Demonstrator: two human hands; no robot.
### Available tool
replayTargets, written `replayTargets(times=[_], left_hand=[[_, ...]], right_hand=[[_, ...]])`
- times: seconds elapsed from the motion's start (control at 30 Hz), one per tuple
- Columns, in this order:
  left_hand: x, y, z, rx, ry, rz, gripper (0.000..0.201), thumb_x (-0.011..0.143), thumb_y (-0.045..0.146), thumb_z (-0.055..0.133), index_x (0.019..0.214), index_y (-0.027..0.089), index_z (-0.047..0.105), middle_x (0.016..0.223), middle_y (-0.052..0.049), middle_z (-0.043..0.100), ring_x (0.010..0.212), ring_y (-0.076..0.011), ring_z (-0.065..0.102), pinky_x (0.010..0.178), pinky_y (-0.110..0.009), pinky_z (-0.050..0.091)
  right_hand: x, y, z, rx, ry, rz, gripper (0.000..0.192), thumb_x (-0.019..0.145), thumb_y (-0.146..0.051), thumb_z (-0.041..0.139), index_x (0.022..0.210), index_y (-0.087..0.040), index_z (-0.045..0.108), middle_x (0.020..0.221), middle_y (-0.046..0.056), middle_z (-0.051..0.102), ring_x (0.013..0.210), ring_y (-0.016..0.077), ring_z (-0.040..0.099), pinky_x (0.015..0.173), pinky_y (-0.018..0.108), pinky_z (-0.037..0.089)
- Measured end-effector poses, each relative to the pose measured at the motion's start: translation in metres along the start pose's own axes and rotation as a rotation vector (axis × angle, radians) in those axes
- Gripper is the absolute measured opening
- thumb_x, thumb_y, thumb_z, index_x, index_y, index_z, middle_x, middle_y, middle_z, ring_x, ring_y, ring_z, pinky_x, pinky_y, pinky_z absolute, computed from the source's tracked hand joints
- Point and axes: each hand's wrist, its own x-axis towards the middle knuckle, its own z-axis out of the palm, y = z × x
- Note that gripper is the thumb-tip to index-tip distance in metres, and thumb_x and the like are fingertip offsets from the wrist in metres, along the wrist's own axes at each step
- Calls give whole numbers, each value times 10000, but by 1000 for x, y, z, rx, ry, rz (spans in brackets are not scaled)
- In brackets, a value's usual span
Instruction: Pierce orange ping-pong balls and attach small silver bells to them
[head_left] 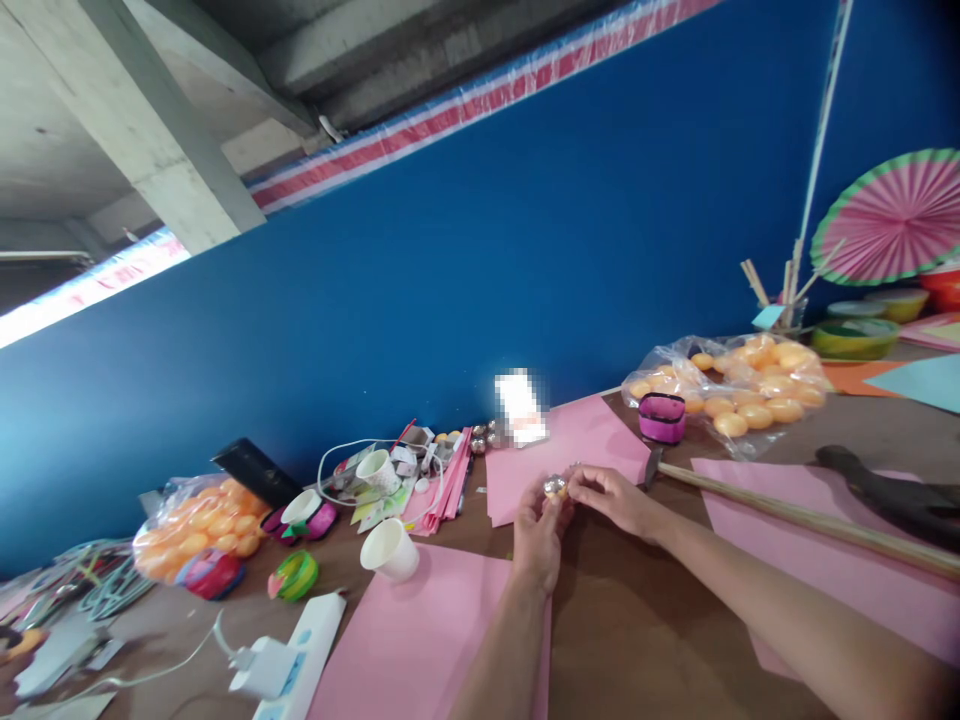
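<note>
My left hand [537,535] and my right hand [611,497] meet over the brown table [622,620], both pinching a small shiny silver ball [555,487] between the fingertips. The ball is held just above the near edge of a pink paper sheet [562,455]. Another pink sheet [420,640] lies under my left forearm. Several more small silver balls [484,438] sit further back by the wall.
Two clear bags of orange balls [202,525] [742,390], paper cups [390,550] [375,468], a pink tape dispenser [661,417], a long wooden stick [810,520], a black glue gun [885,490], a white power strip [300,650], a pink paper fan [892,215] and bowls [855,338] crowd the table below the blue wall.
</note>
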Motion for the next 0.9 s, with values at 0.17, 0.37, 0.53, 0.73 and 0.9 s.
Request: replayTargets(times=[0.17, 0.37, 0.53, 0.73, 0.9], left_hand=[[0, 0, 0, 4, 6, 7, 475, 675, 243, 649, 1122, 211, 491, 1065, -75, 601, 950, -179, 578, 882, -342, 408], [-1, 1, 2, -7, -12, 17, 459, 680, 237, 644, 1113, 196, 494, 1070, -83, 602, 976, -184, 566, 900, -345, 393], [-1, 0, 1, 26, 14, 37, 449, 675, 253, 645, 1098, 191, 509, 1047, -84, 611, 970, -191, 568, 895, -351, 401], [0, -2, 1, 60, 0, 75, 441, 699, 246, 622, 1118, 189, 499, 1079, -90, 603, 996, -194, 555, 900, -352, 398], [-1, -3, 2, 93, 7, 82, 445, 703, 247, 618, 1126, 186, 498, 1065, -89, 612, 976, -193, 565, 894, -353, 404]], right_hand=[[0, -2, 0, -17, 1, 16, 295, 796, -437, 471, 755, -159, 562, 763, 13, 577, 743, 150, 511, 679, 262, 401], [0, -2, 0, -26, -7, 22, 304, 798, -438, 465, 756, -155, 569, 761, 19, 587, 749, 156, 517, 693, 272, 403], [0, 0, 0, -49, -10, 34, 314, 793, -444, 465, 755, -153, 578, 763, 26, 599, 764, 167, 528, 705, 286, 410], [1, 1, 0, -43, -13, 25, 295, 788, -419, 484, 742, -147, 589, 761, 27, 617, 754, 164, 536, 705, 283, 411], [2, 6, -1, -10, 27, 56, 299, 752, -428, 526, 740, -140, 608, 736, 26, 630, 723, 161, 546, 687, 278, 411]])
